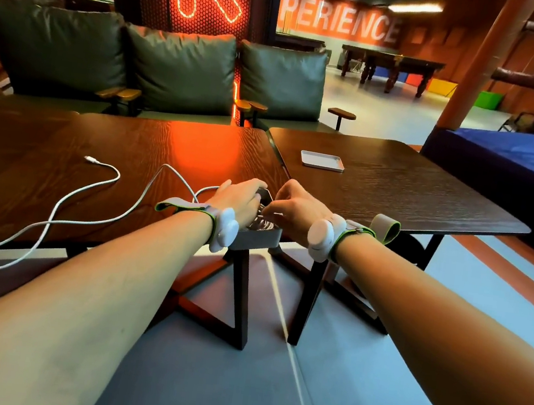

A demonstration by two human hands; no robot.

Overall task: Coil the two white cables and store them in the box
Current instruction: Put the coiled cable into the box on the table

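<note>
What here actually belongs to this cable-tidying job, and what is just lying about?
In the job: white cable sprawled on left table; box at the near edge; left hand and right hand, both at the box.
Lying about: white tray on right table, perhaps the box's lid; green cushions; pool table.

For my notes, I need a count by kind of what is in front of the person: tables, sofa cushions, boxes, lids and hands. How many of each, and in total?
Tables: 2
Sofa cushions: 3
Box: 1
Lid: 1
Hands: 2
Total: 9
White cables left out: the strands overlap, so I cannot count them.
</note>
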